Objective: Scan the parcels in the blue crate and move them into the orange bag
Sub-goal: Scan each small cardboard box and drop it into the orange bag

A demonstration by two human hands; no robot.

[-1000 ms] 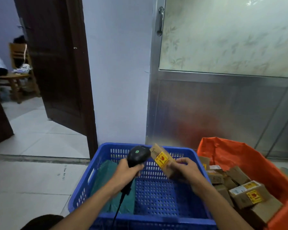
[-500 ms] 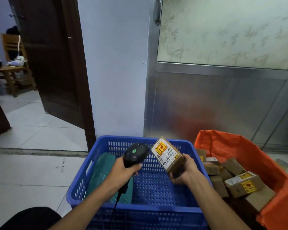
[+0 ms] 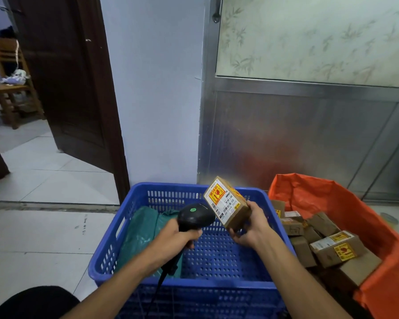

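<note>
Now the right hand (image 3: 251,229) holds a tilted box (image 3: 227,204) at 2 o'clock from the scanner (image 3: 195,217), which the left hand (image 3: 173,240) grips.

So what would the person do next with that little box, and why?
Probably finish the scan: the left hand grips the scanner beside the labelled box held by the right hand, still over the blue crate, not the orange bag.

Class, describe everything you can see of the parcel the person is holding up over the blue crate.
The parcel is a small brown cardboard box, tilted, raised above the blue crate. Its facing side carries a white shipping label with barcodes and a yellow-and-red sticker. The right hand grips its lower end; the black scanner in the left hand sits close beside the label, contact unclear.
</note>
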